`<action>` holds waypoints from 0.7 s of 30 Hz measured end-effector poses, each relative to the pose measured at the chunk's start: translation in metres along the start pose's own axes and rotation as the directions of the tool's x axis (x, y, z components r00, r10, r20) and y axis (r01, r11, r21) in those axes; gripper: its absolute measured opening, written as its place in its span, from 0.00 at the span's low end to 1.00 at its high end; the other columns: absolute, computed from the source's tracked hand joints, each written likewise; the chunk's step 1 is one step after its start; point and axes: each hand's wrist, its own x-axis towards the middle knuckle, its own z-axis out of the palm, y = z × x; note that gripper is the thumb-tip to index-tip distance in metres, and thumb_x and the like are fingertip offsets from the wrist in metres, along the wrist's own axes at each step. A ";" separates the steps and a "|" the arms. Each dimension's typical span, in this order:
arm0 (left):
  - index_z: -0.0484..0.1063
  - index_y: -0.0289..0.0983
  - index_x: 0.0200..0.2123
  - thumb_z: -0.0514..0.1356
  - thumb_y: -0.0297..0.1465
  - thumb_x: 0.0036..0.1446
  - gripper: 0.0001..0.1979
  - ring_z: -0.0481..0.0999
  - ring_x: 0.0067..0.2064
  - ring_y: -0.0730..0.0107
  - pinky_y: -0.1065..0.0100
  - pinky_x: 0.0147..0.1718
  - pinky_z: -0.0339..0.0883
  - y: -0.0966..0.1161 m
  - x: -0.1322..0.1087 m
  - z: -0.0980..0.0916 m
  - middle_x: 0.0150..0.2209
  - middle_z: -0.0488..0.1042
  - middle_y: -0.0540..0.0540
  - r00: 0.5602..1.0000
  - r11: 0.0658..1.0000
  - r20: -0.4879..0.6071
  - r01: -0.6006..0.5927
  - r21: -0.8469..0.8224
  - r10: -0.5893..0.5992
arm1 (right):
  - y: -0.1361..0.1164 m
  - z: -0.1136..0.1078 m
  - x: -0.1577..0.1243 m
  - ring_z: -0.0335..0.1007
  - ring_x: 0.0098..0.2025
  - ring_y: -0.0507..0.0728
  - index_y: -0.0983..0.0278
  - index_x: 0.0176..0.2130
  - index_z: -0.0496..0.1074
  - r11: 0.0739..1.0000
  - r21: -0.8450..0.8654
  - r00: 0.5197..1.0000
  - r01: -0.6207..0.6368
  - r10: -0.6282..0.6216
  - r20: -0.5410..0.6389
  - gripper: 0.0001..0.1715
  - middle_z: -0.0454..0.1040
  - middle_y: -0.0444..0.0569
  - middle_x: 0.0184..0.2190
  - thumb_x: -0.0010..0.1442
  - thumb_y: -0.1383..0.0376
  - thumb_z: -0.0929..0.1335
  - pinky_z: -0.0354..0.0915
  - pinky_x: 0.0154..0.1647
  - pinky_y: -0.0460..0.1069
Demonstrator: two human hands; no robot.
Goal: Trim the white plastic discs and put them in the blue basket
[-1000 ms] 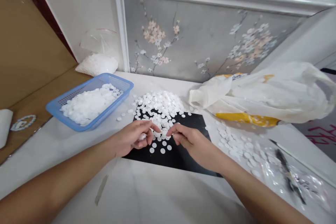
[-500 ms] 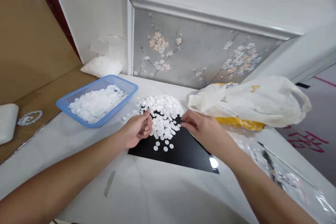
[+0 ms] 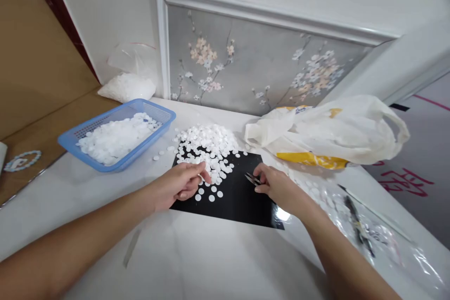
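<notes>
White round discs (image 3: 209, 138) lie heaped on the back left of a black sheet (image 3: 242, 197), with several loose ones toward its front. At the left edge of the heap is my left hand (image 3: 186, 182), fingers curled and forefinger reaching over the discs; whether it pinches a disc is too small to tell. My right hand (image 3: 272, 182) holds small metal tweezers (image 3: 252, 179) above the right part of the sheet, their tips toward the heap.
A blue basket (image 3: 121, 166) of white discs stands at left, a clear bag of white pieces (image 3: 128, 86) behind it. A white and yellow plastic bag (image 3: 326, 133) lies at right, near clear packaging with tools (image 3: 358, 225). A framed flower picture (image 3: 260, 70) stands behind.
My right hand has moved away from the heap, toward me, and the tweezers now show. My left forefinger now reaches over the discs. The whole view has shifted slightly.
</notes>
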 end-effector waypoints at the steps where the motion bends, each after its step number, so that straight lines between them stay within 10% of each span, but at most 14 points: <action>1: 0.71 0.34 0.31 0.56 0.46 0.57 0.19 0.45 0.15 0.83 0.74 0.15 0.36 0.000 -0.001 0.002 0.14 0.48 0.59 1.000 1.000 -0.003 0.006 0.020 -0.006 | 0.000 -0.001 -0.001 0.66 0.28 0.54 0.60 0.36 0.65 1.000 0.021 1.000 0.001 -0.001 0.028 0.13 0.68 0.42 0.26 0.49 0.73 0.66 0.58 0.28 0.47; 5: 0.72 0.34 0.38 0.58 0.43 0.55 0.17 0.50 0.16 0.84 0.73 0.16 0.37 -0.003 0.002 0.005 0.21 0.67 0.53 1.000 0.994 -0.022 0.021 0.108 -0.019 | -0.011 0.002 -0.007 0.66 0.31 0.56 0.61 0.34 0.67 0.993 0.057 0.994 0.105 -0.106 0.016 0.05 0.68 0.43 0.26 0.56 0.70 0.63 0.61 0.32 0.49; 10: 0.73 0.35 0.35 0.59 0.44 0.54 0.17 0.52 0.17 0.80 0.75 0.18 0.44 -0.009 0.008 0.007 0.15 0.57 0.58 0.992 0.963 -0.118 0.000 0.269 0.033 | -0.044 0.027 -0.013 0.67 0.31 0.52 0.62 0.35 0.71 0.931 0.238 0.961 0.276 -0.271 -0.054 0.06 0.67 0.47 0.35 0.61 0.65 0.64 0.64 0.33 0.49; 21: 0.75 0.40 0.43 0.64 0.37 0.47 0.17 0.73 0.36 0.67 0.67 0.38 0.60 -0.021 0.011 0.012 0.34 0.76 0.50 0.989 0.848 -0.090 -0.050 0.528 0.115 | -0.060 0.032 -0.015 0.58 0.23 0.49 0.63 0.24 0.66 0.870 0.483 0.993 0.099 -0.119 0.012 0.08 0.64 0.39 0.21 0.52 0.64 0.68 0.56 0.23 0.45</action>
